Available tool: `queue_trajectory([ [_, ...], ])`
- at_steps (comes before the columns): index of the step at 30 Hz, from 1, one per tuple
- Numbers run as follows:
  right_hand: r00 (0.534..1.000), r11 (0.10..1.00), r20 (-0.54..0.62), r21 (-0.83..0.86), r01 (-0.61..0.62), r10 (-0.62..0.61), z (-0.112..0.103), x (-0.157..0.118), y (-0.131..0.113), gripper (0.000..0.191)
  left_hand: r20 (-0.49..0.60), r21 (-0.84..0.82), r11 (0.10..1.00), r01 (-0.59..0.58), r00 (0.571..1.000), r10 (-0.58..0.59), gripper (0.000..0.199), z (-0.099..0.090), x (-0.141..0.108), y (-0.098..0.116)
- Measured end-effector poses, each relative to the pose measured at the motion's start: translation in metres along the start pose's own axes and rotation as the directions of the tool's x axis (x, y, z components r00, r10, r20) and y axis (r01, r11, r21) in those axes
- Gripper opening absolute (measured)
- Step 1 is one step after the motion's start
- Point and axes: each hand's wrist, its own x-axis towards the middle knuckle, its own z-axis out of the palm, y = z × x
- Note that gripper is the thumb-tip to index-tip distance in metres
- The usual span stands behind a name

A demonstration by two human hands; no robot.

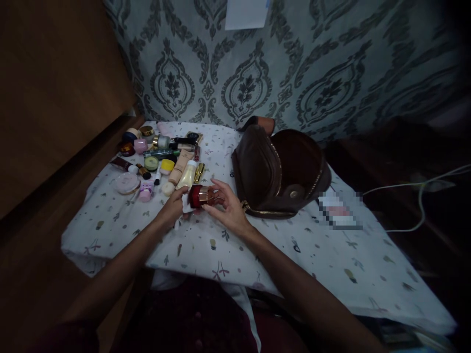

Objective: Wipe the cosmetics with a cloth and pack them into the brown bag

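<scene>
Pinching the red jar (pixel 196 196), both hands' grip (pixel 176 205) (pixel 228 208) sits between cosmetics (pixel 151 163) and bag (pixel 257 171).

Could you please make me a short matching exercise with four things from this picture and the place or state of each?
Things:
1. red jar
2. brown handbag
3. yellow-lidded jar
4. white sheet

Places and states:
A. against the patterned wall
B. beside the peach tube
C. held between the left hand and the right hand
D. gaping open on the printed cloth

Right pairs: 1-C, 2-D, 3-B, 4-A
</scene>
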Motion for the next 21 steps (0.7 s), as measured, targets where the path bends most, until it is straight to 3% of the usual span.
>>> queue_trajectory([
  [4, 0.995, 0.971, -0.048, -0.226, 0.077, -0.09, -0.0013, 0.0005, -0.0012, 0.067, 0.047, -0.008, 0.997, 0.073, 0.996, -0.072, 0.05, 0.0021, -0.0023, 0.0021],
  [8, 0.987, 0.932, -0.076, -0.346, 0.107, -0.142, -0.0032, 0.0011, -0.0027, 0.065, 0.062, 0.001, 0.996, 0.088, 0.994, -0.088, 0.047, 0.0041, -0.0038, 0.0037],
  [21, 0.972, 0.867, -0.049, -0.464, 0.182, -0.231, -0.0048, 0.0, -0.0061, 0.05, -0.005, 0.009, 1.0, -0.003, 1.0, 0.004, 0.037, 0.0022, -0.0047, 0.0035],
])
